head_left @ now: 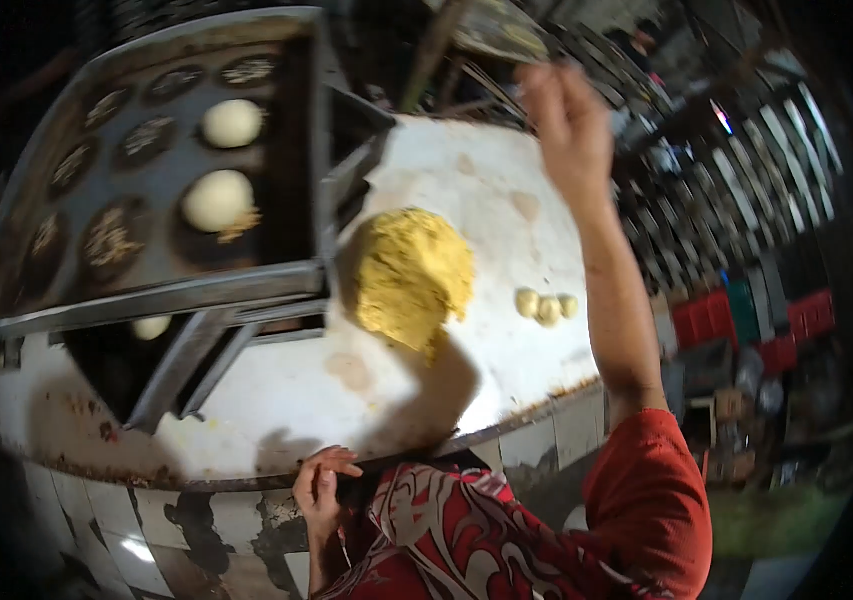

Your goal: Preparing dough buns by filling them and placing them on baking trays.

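Lying between right fingers and left fingers | yellow mound | apart

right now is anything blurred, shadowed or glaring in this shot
Head view: the raised right hand is blurred; head view: a dark shadow crosses the white tabletop below the yellow doughy mound; head view: a lower-left tile glints, and the corners go black.

mound on table, tray left, lumps right
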Motion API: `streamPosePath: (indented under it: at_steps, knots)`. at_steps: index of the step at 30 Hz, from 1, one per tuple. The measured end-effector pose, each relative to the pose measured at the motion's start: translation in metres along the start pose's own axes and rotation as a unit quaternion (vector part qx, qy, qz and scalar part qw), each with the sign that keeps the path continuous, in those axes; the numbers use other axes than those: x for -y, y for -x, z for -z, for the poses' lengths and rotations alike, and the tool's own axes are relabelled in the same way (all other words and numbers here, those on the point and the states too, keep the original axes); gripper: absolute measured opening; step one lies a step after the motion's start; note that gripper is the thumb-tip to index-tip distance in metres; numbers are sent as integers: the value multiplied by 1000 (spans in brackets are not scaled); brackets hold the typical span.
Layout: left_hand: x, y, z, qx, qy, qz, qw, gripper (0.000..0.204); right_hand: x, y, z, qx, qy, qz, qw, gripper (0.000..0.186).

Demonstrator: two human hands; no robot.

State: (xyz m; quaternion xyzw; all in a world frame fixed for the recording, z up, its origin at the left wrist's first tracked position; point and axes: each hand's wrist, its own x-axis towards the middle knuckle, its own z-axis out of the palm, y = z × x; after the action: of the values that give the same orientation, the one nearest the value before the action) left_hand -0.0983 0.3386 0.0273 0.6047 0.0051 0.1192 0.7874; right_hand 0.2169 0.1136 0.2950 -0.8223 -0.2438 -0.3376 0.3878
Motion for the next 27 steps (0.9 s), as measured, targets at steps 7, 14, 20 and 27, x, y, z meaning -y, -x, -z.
streamPosePath:
  at_steps: [7, 14, 20, 27]
  knots:
    - [11, 0, -120, 59, 42, 97, 993, 25, -178, 244, 126, 416, 353, -172, 820, 37]
    - [59, -64, -329, 199, -270, -120, 934, 27, -118, 314, 176, 128, 90, -400, 903, 20]
    - [79, -71, -390, 153, -257, -8, 954, 31, -95, 340, 218, -367, -248, -416, 794, 15]
    - [31, -40, -287, 20, 225, 334, 915, 30, -12, 311, 181, 392, -161, 4, 906, 15]
